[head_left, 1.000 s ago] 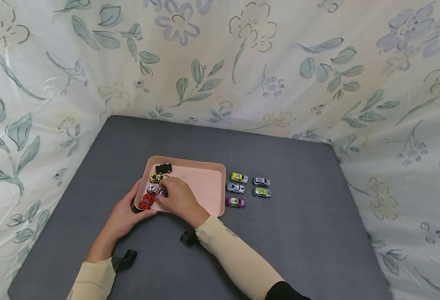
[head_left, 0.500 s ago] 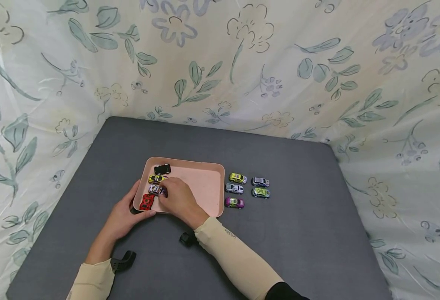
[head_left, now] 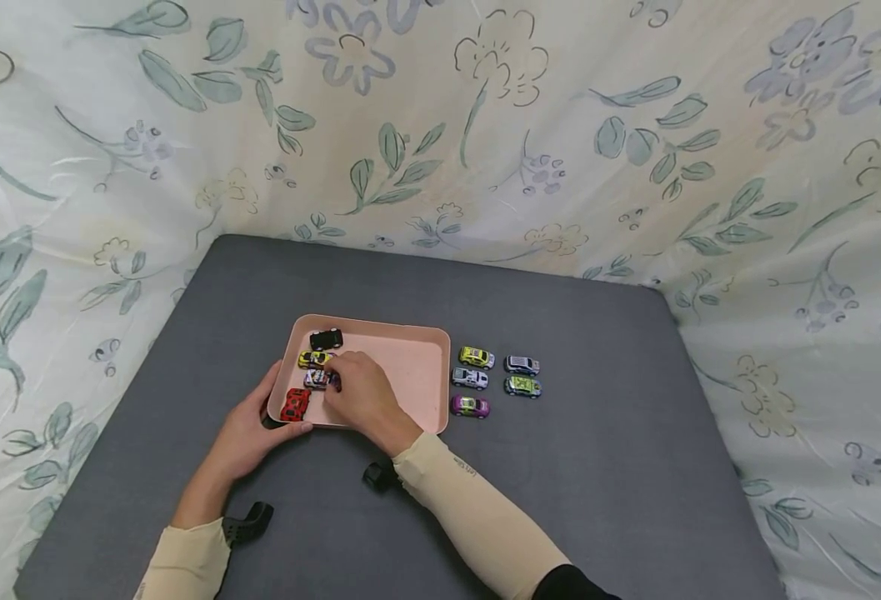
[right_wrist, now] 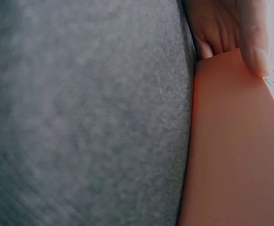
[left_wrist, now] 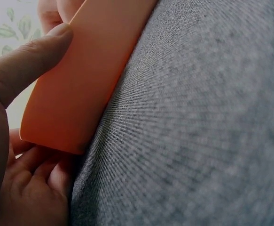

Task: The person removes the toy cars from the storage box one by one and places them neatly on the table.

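Nearest the viewer, both forearms in cream sleeves reach forward over the grey counter [head_left: 605, 467], each with a black wrist mount just behind the hand. The left hand [head_left: 248, 429] grips the near left corner of the pink tray [head_left: 410, 367]: its thumb lies along the tray's near rim, and the left wrist view shows the thumb [left_wrist: 31, 59] pressed on the outer wall while the fingers [left_wrist: 31, 176] curl beneath the corner. The left forearm runs up from the lower left, wrist low on the counter.

The right hand [head_left: 365, 396] comes in from the lower right and lies over the left half of the tray, palm down, knuckles up, fingers bent toward the silver toy car [head_left: 318, 379]. Its fingertips touch that car's right end and cover part of it; whether they pinch it or only rest on it cannot be told.

The silver toy car is third in a column along the tray's left wall, between the red toy car [head_left: 294, 404] nearer the viewer and the yellow toy car [head_left: 312, 359] beyond; the black toy car [head_left: 326, 338] sits at the far left corner.

To the right of the tray, five more toy cars [head_left: 496, 382] stand on the counter in two short columns. Behind everything hangs the floral cloth [head_left: 440, 125].
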